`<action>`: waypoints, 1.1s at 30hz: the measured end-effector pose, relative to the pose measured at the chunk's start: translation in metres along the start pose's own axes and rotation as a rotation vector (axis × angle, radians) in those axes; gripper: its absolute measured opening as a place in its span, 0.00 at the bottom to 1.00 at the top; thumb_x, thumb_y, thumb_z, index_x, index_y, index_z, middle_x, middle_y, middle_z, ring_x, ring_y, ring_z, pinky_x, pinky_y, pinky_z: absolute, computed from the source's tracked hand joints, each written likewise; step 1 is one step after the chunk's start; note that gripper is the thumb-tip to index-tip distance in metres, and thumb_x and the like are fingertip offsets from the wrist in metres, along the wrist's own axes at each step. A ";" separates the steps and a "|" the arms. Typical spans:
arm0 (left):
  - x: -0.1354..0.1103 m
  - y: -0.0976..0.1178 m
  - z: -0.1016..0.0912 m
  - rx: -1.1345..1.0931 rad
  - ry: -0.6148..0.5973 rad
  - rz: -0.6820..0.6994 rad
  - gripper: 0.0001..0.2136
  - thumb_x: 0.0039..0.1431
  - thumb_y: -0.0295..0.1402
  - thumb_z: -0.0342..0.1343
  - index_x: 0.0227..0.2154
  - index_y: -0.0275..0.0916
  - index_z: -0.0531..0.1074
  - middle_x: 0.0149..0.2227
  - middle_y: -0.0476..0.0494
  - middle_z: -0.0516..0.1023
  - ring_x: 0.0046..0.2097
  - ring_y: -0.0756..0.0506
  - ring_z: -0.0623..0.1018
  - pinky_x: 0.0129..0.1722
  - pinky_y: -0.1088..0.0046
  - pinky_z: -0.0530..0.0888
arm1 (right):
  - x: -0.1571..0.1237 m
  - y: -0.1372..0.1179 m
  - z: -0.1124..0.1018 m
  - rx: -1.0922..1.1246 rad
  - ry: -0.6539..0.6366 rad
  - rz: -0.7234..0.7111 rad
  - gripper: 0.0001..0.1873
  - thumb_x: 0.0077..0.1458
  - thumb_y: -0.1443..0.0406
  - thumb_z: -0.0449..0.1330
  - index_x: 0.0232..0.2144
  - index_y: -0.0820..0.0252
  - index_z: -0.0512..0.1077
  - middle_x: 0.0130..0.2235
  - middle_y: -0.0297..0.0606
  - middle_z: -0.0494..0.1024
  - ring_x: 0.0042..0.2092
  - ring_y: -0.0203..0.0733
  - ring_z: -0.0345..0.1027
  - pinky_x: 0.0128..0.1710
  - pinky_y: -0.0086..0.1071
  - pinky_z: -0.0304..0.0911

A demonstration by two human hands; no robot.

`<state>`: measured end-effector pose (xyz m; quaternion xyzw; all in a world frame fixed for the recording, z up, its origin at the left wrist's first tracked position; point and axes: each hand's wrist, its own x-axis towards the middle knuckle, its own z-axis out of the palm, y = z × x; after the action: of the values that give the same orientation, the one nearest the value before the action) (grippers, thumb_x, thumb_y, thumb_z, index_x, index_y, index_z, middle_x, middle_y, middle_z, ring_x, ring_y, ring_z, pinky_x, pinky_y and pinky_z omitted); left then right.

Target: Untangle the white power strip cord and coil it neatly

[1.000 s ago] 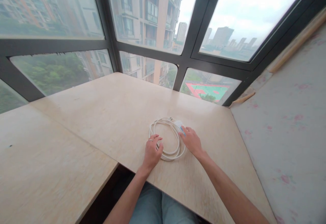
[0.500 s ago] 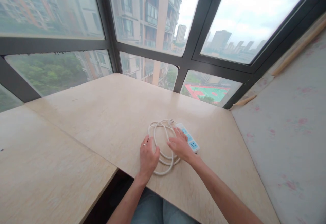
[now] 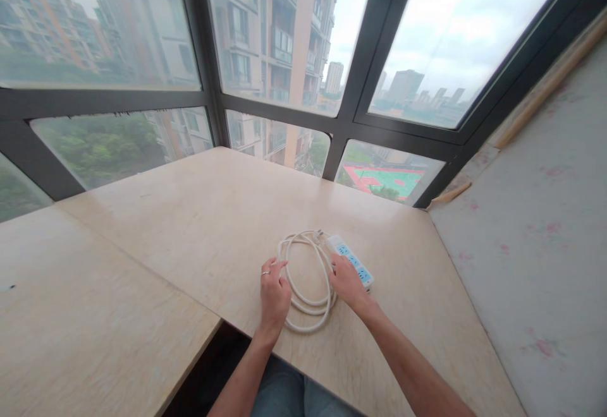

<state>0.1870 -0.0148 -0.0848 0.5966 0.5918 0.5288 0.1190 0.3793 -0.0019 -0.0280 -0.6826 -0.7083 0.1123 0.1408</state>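
A white power strip (image 3: 362, 274) with blue socket faces lies slantwise on the tabletop. Its white cord (image 3: 308, 329) is coiled in loose loops to the left of it, and the plug (image 3: 318, 234) rests at the far side of the coil. At the left edge of the loops, my left hand (image 3: 275, 290), with a ring on one finger, has its fingers closed on the cord. My right hand (image 3: 348, 281) is closed on the right side of the coil, right beside the strip and covering part of it.
The pale, marble-patterned tabletop (image 3: 190, 215) has a seam on the left and a cut-out corner near my legs (image 3: 284, 392). Dark window frames (image 3: 279, 126) border its far side. A flowered wall (image 3: 531, 265) stands at the right. A small dark object (image 3: 12, 287) lies far left.
My right hand has drawn back slightly from the power strip, its fingers now curled at the cord's right side. The loops have become rounder and wider. The view has tilted slightly up.
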 end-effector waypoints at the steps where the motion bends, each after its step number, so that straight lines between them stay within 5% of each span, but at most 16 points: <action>1: 0.001 0.000 0.000 -0.019 0.009 -0.015 0.19 0.51 0.17 0.46 0.41 0.39 0.74 0.49 0.36 0.70 0.53 0.38 0.73 0.53 0.53 0.73 | 0.000 -0.001 -0.001 -0.012 -0.015 0.033 0.18 0.49 0.75 0.49 0.40 0.62 0.72 0.41 0.45 0.76 0.44 0.44 0.70 0.44 0.32 0.61; 9: 0.005 0.004 -0.005 -0.241 0.087 -0.159 0.13 0.51 0.22 0.48 0.37 0.38 0.73 0.41 0.39 0.73 0.42 0.44 0.76 0.37 0.67 0.77 | 0.006 -0.005 -0.010 -0.088 -0.199 0.206 0.14 0.47 0.67 0.57 0.38 0.64 0.75 0.37 0.50 0.80 0.40 0.49 0.74 0.33 0.32 0.61; 12: 0.007 0.004 -0.006 -0.352 0.160 -0.289 0.10 0.51 0.25 0.51 0.37 0.36 0.72 0.38 0.40 0.74 0.40 0.45 0.78 0.38 0.68 0.77 | 0.009 -0.002 -0.015 -0.041 -0.268 0.251 0.11 0.45 0.62 0.59 0.31 0.61 0.76 0.28 0.47 0.78 0.34 0.50 0.74 0.30 0.34 0.62; 15: 0.009 0.004 -0.007 -0.424 0.233 -0.396 0.09 0.50 0.26 0.53 0.36 0.35 0.71 0.36 0.41 0.75 0.38 0.46 0.78 0.40 0.67 0.77 | 0.009 0.002 -0.021 0.204 -0.385 0.318 0.08 0.43 0.60 0.61 0.19 0.57 0.70 0.15 0.36 0.66 0.19 0.41 0.64 0.19 0.32 0.56; 19: 0.010 0.008 -0.007 -0.363 0.240 -0.358 0.08 0.49 0.25 0.51 0.32 0.36 0.71 0.36 0.42 0.74 0.37 0.47 0.77 0.38 0.68 0.77 | 0.001 0.005 -0.026 0.658 -0.496 0.478 0.14 0.42 0.62 0.61 0.16 0.56 0.58 0.12 0.25 0.56 0.13 0.28 0.47 0.14 0.24 0.42; 27: 0.006 0.009 -0.006 -0.314 0.074 -0.236 0.09 0.56 0.31 0.49 0.34 0.37 0.73 0.35 0.41 0.77 0.38 0.44 0.78 0.40 0.65 0.76 | -0.024 0.012 -0.042 0.949 -0.151 0.331 0.20 0.50 0.50 0.59 0.22 0.56 0.57 0.16 0.23 0.61 0.15 0.27 0.52 0.15 0.23 0.48; 33: 0.005 0.005 -0.002 -0.292 0.018 -0.178 0.12 0.55 0.26 0.47 0.38 0.37 0.73 0.39 0.40 0.77 0.40 0.44 0.79 0.42 0.65 0.76 | -0.029 0.014 -0.092 1.376 0.001 0.178 0.24 0.43 0.49 0.67 0.24 0.58 0.62 0.21 0.26 0.66 0.21 0.29 0.57 0.20 0.25 0.54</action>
<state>0.1867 -0.0129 -0.0772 0.5135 0.5601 0.6020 0.2454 0.4254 -0.0329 0.0516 -0.4939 -0.4172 0.5467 0.5322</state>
